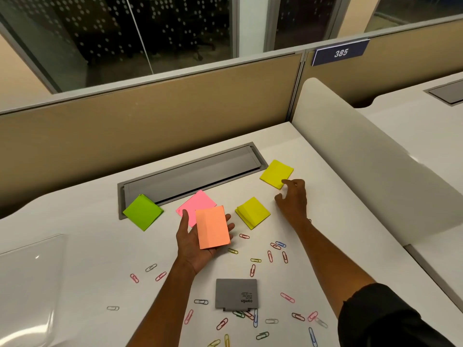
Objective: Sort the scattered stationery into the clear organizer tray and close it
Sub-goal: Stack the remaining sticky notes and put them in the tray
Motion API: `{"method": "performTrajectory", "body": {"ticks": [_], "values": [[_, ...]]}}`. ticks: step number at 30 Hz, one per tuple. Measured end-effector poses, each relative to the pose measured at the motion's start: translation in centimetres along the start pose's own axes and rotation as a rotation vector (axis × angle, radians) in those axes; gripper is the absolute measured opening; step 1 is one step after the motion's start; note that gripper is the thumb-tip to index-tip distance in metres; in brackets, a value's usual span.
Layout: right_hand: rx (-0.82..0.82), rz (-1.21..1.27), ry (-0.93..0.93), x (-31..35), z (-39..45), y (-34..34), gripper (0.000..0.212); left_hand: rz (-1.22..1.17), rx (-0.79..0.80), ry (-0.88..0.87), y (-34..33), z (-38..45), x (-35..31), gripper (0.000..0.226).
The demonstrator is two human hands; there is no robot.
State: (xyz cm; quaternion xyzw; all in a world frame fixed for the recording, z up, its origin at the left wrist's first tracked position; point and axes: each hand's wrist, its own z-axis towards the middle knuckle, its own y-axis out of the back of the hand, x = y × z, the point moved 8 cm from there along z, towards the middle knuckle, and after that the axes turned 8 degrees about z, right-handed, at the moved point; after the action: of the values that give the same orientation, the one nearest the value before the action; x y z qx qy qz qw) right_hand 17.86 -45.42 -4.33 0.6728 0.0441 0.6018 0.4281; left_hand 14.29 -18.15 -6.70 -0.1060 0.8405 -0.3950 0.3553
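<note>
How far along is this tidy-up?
Barely begun. The left hand holds an orange pad; the right hand reaches for the far yellow pad. Green, pink and another yellow pad, a grey case and paper clips lie loose. Clear tray looks unfilled.

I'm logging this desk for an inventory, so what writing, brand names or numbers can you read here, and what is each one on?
"385": white digits on the blue sign fixed to the partition top.
"camlin": brand printed on the grey flat case lying among the paper clips, seen sideways from here.
Smaller lines beside "camlin" on the same case: too small to read.
The sticky note pads show no writing.
</note>
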Motion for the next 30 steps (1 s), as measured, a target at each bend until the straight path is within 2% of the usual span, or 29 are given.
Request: {"method": "performTrajectory", "body": {"ticks": [9, 13, 19, 23, 27, 30], "values": [[0.139, -0.110, -0.061, -0.6, 1.7, -1.3, 0.072, -0.001, -0.037, -0.015, 0.4, -0.4, -0.4, 0.093], [0.189, -0.101, -0.028, -1.0, 3.9, -1.7, 0.075, -0.020, -0.038, -0.014, 1.3, 0.4, -0.5, 0.093], [0.315, -0.072, -0.081, -2.2, 6.9, -2.1, 0.094, -0.026, -0.044, -0.013, 2.5, 1.5, -0.6, 0.092], [0.279, -0.033, -0.145, -2.6, 7.5, -2.1, 0.104, -0.031, -0.048, -0.013, 2.8, 2.0, -0.5, 0.094], [0.167, 0.069, -0.233, -3.1, 6.9, -1.1, 0.097, -0.035, -0.042, -0.013, 2.6, 2.0, -0.4, 0.094], [0.109, 0.151, -0.245, -3.2, 6.1, -0.5, 0.073, -0.028, -0.040, -0.010, 2.3, 1.7, -0.3, 0.094]]}}
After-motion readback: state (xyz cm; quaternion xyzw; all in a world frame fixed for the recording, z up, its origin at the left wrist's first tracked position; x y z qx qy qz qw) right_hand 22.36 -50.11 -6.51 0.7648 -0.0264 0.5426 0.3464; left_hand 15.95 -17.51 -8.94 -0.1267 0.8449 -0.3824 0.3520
